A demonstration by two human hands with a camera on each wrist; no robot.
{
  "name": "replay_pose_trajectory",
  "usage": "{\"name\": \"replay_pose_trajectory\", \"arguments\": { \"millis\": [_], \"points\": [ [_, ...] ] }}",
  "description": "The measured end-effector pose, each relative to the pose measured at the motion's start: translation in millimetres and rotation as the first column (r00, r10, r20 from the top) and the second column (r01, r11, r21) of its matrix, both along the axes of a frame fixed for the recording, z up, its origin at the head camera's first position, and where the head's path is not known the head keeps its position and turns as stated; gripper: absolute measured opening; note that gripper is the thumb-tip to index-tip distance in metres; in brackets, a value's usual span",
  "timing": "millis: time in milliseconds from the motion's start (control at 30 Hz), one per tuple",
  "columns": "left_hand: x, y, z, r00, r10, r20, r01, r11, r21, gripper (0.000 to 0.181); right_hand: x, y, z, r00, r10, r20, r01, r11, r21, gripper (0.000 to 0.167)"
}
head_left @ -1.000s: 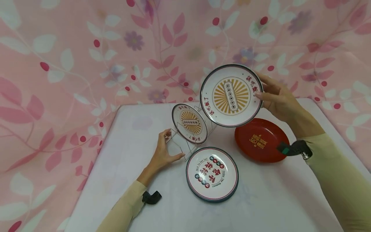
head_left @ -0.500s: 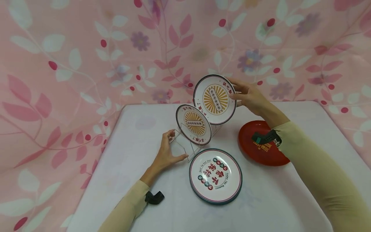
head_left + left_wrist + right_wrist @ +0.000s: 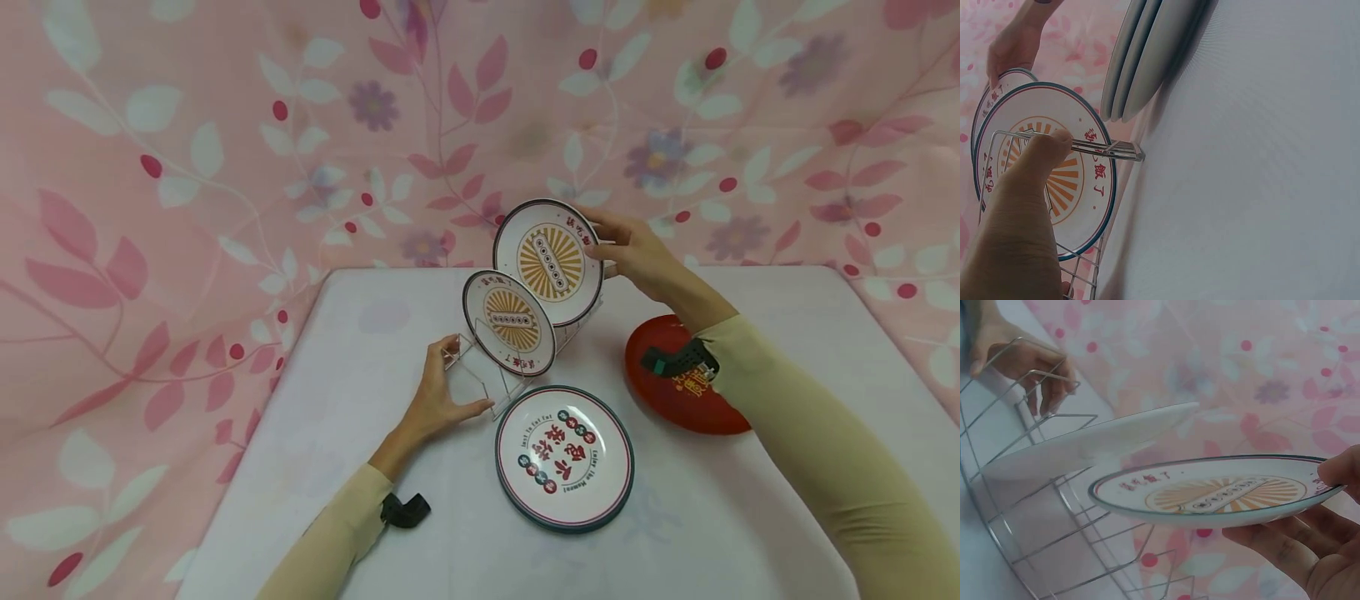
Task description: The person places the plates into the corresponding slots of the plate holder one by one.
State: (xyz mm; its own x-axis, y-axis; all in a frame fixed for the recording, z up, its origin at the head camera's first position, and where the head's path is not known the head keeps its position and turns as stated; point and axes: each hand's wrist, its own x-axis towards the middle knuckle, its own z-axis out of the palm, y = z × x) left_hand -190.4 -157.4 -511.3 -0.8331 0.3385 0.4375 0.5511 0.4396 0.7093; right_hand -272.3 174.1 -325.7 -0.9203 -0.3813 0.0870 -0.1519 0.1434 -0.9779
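My right hand (image 3: pixel 637 254) pinches the right rim of a white plate (image 3: pixel 550 262) with a dark edge and a yellow sunburst, thumb on its face and fingers behind. This plate is tilted at the far part of a wire dish rack (image 3: pixel 1079 519). A matching plate (image 3: pixel 512 323) leans in the rack just in front of it. With thumb and fingers, my left hand (image 3: pixel 442 392) grips the near end of the rack; in the left wrist view the thumb (image 3: pixel 1057 140) lies on the wire. Whether the held plate touches the rack's wires is hard to tell.
A stack of white plates (image 3: pixel 566 458) with red lettering lies on the white table (image 3: pixel 420 533) right in front of the rack. To the right, a red oval plate (image 3: pixel 690 408) lies partly under my right forearm. A floral pink cloth (image 3: pixel 300 167) hangs behind.
My right hand has brought the held plate left and away from me, down to the rack behind the other plate. The left hand keeps its grip on the rack.
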Motion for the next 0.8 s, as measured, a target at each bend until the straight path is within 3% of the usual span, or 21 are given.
{"name": "replay_pose_trajectory", "arguments": {
  "millis": [100, 300, 600, 800],
  "points": [
    [-0.1, 0.5, 0.0, 1.0, 0.003, -0.001, -0.003, 1.0, 0.003, 0.112, 0.7, -1, 0.1, 1.0, 0.014, -0.015, -0.014, 1.0, -0.016, 0.057],
    [-0.2, 1.1, 0.0, 1.0, -0.003, -0.01, 0.003, 1.0, 0.002, 0.112, 5.1, -12, -7.8, 1.0, 0.017, -0.003, -0.017, 0.998, 0.057, 0.058],
    [-1.6, 0.2, -2.3, 1.0, 0.0, -0.021, 0.0, 1.0, -0.001, 0.113, 8.8, -27, -30.6, 0.993, 0.107, -0.051, -0.093, 0.972, 0.215, 0.057],
    [-1.6, 0.2, -2.0, 1.0, 0.003, -0.018, -0.003, 1.0, -0.001, 0.113, 12.3, -33, -45.1, 0.989, 0.141, -0.047, -0.127, 0.964, 0.233, 0.055]
  ]
}}
